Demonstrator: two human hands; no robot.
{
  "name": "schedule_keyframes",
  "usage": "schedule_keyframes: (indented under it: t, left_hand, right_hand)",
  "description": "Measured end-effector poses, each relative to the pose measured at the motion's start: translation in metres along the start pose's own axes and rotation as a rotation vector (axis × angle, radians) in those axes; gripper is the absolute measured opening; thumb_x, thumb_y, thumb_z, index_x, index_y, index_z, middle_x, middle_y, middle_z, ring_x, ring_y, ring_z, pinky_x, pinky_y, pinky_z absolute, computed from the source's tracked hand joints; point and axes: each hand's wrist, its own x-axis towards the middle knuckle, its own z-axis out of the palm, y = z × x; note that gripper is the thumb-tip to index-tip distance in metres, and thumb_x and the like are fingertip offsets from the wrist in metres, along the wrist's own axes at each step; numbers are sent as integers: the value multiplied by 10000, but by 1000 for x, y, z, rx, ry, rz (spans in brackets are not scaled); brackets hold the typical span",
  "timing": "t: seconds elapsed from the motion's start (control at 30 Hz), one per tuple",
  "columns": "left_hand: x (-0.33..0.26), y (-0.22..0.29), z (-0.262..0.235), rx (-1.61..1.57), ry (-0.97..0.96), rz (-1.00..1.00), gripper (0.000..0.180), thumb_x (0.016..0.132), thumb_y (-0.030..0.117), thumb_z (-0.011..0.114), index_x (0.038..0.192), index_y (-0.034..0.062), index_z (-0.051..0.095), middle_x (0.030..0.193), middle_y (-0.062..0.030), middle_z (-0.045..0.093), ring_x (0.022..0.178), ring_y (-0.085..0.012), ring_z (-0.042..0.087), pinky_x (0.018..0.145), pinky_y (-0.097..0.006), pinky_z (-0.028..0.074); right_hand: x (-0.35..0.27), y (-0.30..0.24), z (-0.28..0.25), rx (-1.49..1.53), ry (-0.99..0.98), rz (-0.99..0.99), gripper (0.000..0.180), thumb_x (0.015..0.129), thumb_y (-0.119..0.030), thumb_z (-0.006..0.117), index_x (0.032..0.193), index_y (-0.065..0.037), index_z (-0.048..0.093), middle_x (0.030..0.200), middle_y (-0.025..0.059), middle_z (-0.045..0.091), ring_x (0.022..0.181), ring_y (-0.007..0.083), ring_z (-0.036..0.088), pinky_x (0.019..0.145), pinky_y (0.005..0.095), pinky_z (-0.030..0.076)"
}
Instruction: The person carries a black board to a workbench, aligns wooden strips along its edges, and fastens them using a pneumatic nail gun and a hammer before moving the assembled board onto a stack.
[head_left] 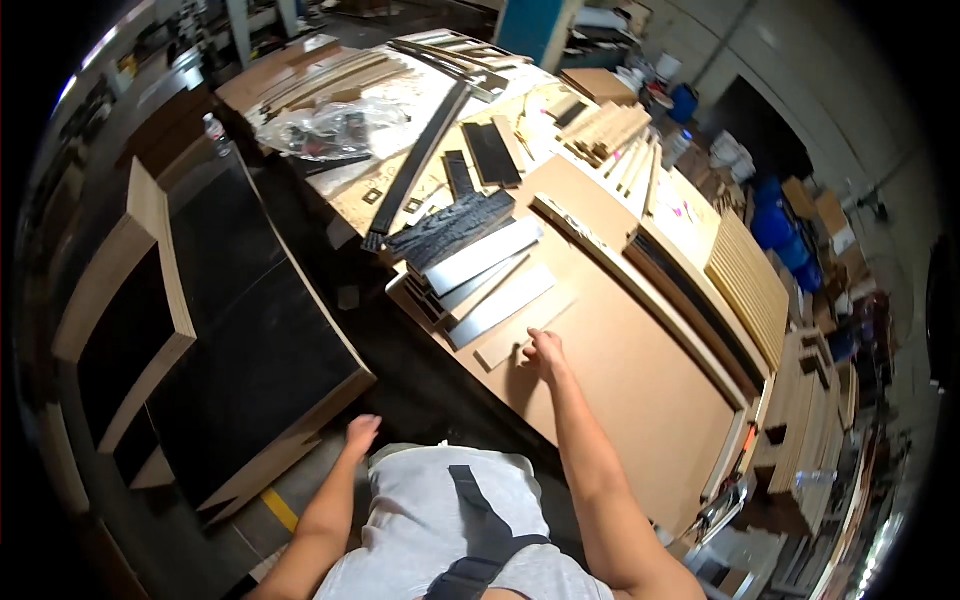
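My right hand [545, 352] reaches over the brown board tabletop [640, 420], its fingers bent in at the edge of a pale wooden strip [499, 346]. Thumb and forefinger seem closed on that strip, though the exact contact is small in view. Just beyond it lie silver-faced strips [502, 306], partly stacked, with dark wood-grained pieces [450, 229] behind them. Low beside my body hangs my left hand [362, 432], loosely curled with nothing visible in it. It is nearest to the corner of a large black-topped wooden panel [265, 340].
Long wooden rails [640, 290] run along the table's right side. A ribbed panel [750, 288] leans beyond them. Clear plastic wrapping [330, 128] and a long black bar [425, 155] lie farther back. A plastic bottle [214, 135] stands at the left; blue containers [785, 225] sit right.
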Motion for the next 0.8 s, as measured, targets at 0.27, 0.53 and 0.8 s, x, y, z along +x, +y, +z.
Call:
schedule_keyframes:
  t: [0.27, 0.53, 0.8]
  left_hand:
    - [-165, -178, -118, -249, 481, -492, 237, 952, 314, 648, 1046, 98, 621, 789, -18, 575, 597, -131, 521, 464, -304, 383]
    - [-205, -241, -36, -223, 369, -334, 226, 919, 241, 671, 1058, 65, 641, 818, -43, 622, 698, -206, 598, 585, -358, 473]
    - [-107, -150, -3, -260, 635, 5, 205, 891, 151, 679, 1043, 14, 687, 907, -82, 705, 845, -217, 658, 776, -350, 529]
  right_hand:
    - [43, -20, 63, -77, 29, -53, 486, 834, -209, 639, 1205, 45, 454, 813, 156, 472, 631, 314, 560, 603, 559, 572]
    - [50, -57, 99, 137, -323, 48, 390, 820, -254, 617, 1073, 14, 489, 732, 108, 448, 618, 302, 501, 668, 556, 554]
    - [65, -18, 71, 50, -323, -79, 196, 948, -269, 572, 847, -113, 511, 691, 21, 512, 570, 180, 563, 499, 342, 485]
